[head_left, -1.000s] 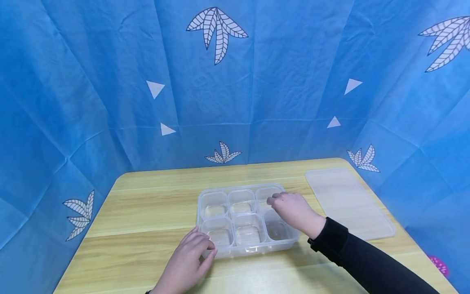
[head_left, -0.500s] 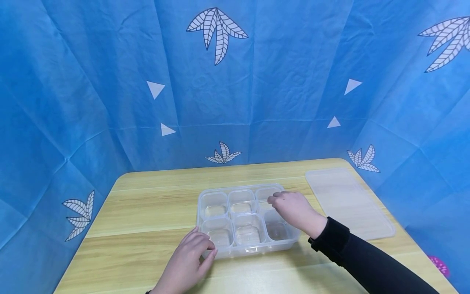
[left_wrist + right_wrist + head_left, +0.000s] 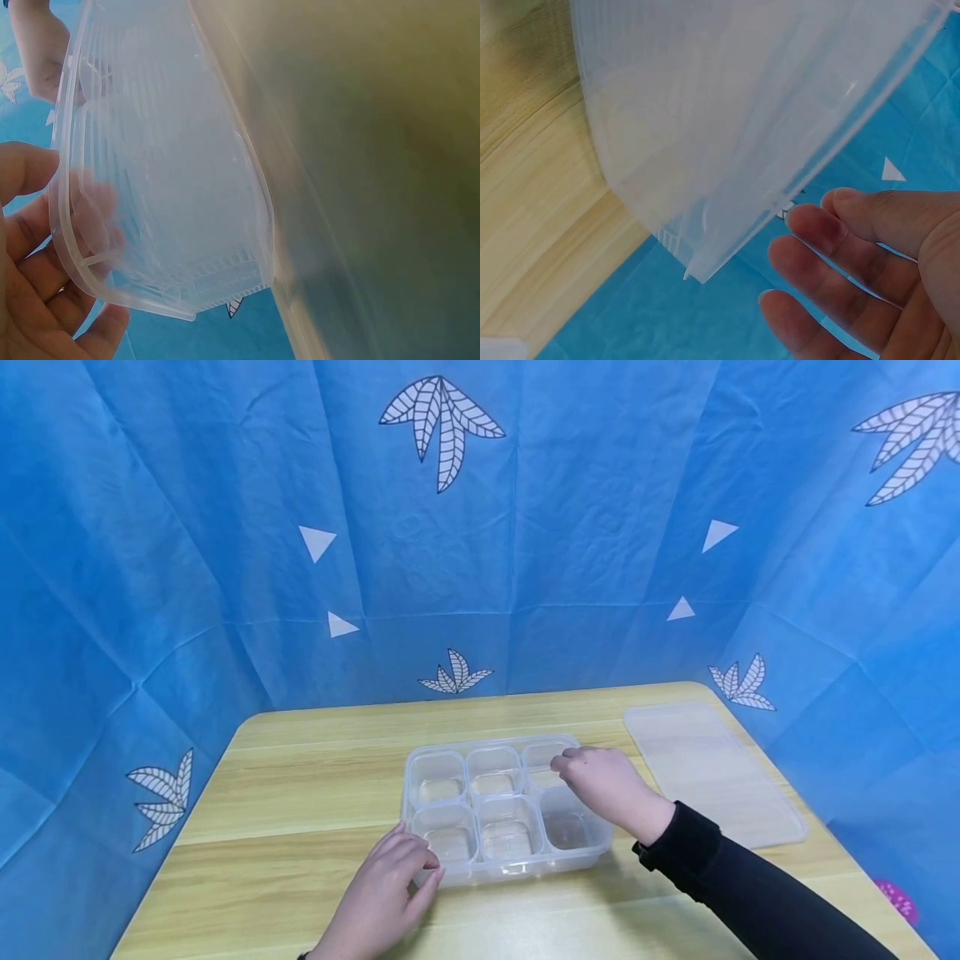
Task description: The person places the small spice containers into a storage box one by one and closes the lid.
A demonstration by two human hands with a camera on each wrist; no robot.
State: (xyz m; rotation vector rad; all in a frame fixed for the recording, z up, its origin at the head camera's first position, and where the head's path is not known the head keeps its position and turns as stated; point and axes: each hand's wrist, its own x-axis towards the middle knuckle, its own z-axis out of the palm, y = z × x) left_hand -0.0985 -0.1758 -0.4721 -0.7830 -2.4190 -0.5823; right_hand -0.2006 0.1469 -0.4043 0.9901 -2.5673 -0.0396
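Note:
A clear plastic storage box (image 3: 517,867), divided by several small clear bins (image 3: 510,839), sits in the middle of the wooden table. At its near left corner my left hand (image 3: 390,881) holds the rim. In the left wrist view, fingers (image 3: 45,270) curl around that corner and partly show through the plastic. My right hand (image 3: 600,781) is over the right-hand bins, partly covering them. The right wrist view shows its fingers (image 3: 817,262) loosely bent and apart from the box rim, with nothing seen between thumb and fingertips.
A flat translucent lid (image 3: 712,768) lies on the right side of the table (image 3: 300,777). Blue cloth (image 3: 480,543) printed with leaves and triangles hangs behind and on both sides. A pink patch (image 3: 896,902) shows past the right table edge.
My right hand has shifted slightly up and to the right, away from the middle bins. The left hand and the box stay where they were.

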